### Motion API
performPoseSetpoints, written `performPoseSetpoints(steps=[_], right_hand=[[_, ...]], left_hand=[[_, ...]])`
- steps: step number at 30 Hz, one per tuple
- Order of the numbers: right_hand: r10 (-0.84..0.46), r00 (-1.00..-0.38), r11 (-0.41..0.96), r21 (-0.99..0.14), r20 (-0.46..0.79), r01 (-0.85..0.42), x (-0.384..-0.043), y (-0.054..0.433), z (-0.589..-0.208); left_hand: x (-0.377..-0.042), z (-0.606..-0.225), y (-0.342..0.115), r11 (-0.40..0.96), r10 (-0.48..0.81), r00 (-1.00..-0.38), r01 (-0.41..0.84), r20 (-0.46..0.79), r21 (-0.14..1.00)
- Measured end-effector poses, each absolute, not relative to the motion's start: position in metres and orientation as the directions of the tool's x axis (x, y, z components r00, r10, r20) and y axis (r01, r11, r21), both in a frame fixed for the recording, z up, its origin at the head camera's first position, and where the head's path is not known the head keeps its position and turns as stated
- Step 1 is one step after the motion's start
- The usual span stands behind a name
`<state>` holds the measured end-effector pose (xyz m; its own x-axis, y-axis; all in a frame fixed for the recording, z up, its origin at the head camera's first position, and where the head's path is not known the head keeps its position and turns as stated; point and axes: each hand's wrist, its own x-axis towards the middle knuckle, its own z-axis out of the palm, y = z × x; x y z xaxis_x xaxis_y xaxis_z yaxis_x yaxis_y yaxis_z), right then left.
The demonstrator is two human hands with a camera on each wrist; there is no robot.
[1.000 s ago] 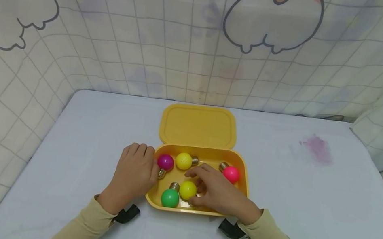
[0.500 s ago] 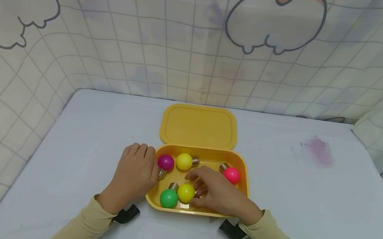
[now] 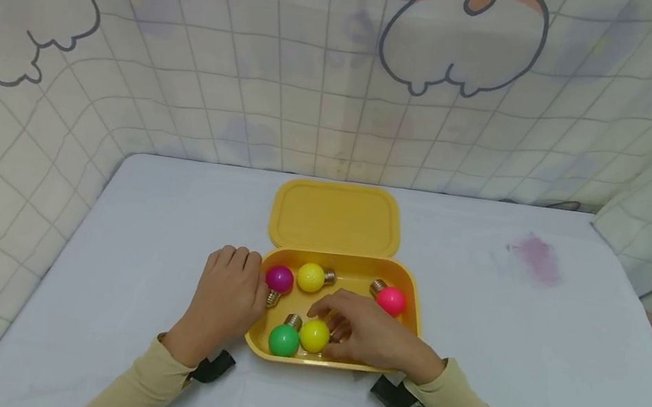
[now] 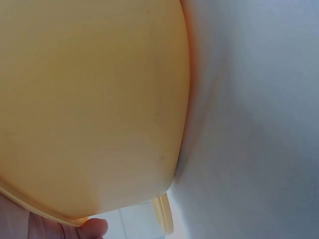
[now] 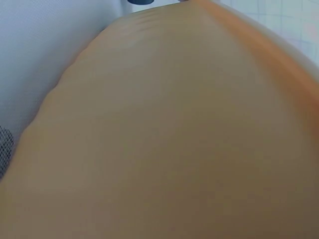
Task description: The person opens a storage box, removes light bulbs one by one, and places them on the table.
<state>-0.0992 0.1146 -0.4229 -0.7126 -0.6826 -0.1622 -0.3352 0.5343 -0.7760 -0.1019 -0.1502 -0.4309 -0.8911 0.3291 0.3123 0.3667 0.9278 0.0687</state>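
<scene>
A yellow plastic box [image 3: 322,364] holds several coloured light bulbs. My left hand [image 3: 228,294] grips the left rim; in the left wrist view a fingertip [image 4: 94,227] curls at the rim beside the box's outer wall [image 4: 94,99]. Inside the box, my right hand [image 3: 361,330] pinches the near yellow light bulb [image 3: 315,336] by its base end, mostly hidden by the fingers. Against its left side sits a green bulb [image 3: 284,341], metal base pointing away. Farther back lie a purple bulb [image 3: 280,280], another yellow bulb [image 3: 310,278] and a pink bulb [image 3: 391,302].
The yellow lid [image 3: 336,219] lies flat on the white table [image 3: 175,210] behind the box. A pink stain [image 3: 537,259] marks the cloth at the right. Curtains [image 3: 341,94] with a grid print surround the table. The box's wall [image 5: 159,124] fills the right wrist view.
My right hand has brought the near yellow bulb slightly toward the front wall and up beside the green bulb, which has shifted a little left. The left hand has stayed at the rim.
</scene>
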Motion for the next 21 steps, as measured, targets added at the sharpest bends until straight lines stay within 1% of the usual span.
performPoseSetpoints(steps=[3,7,15,21], right_hand=[[-0.689,-0.708,0.534,-0.769,-0.154,-0.352,-0.0986,0.1146,-0.425],[-0.687,-0.711,0.526,-0.779,-0.154,-0.34,-0.0986,0.1152,-0.4273],[-0.641,-0.743,0.503,-0.836,-0.193,-0.217,-0.1004,0.1189,-0.4238],[-0.643,-0.74,0.453,-0.877,-0.195,-0.163,-0.1025,0.1203,-0.4195]], left_hand=[[-0.1006,-0.4321,-0.1506,0.927,0.328,-0.89,0.368,0.317,0.074],[-0.0988,-0.4336,-0.1507,0.925,0.329,-0.887,0.372,0.324,0.079],[-0.1006,-0.4322,-0.1494,0.921,0.339,-0.883,0.382,0.325,0.076],[-0.103,-0.4303,-0.1499,0.921,0.34,-0.884,0.382,0.321,0.078]])
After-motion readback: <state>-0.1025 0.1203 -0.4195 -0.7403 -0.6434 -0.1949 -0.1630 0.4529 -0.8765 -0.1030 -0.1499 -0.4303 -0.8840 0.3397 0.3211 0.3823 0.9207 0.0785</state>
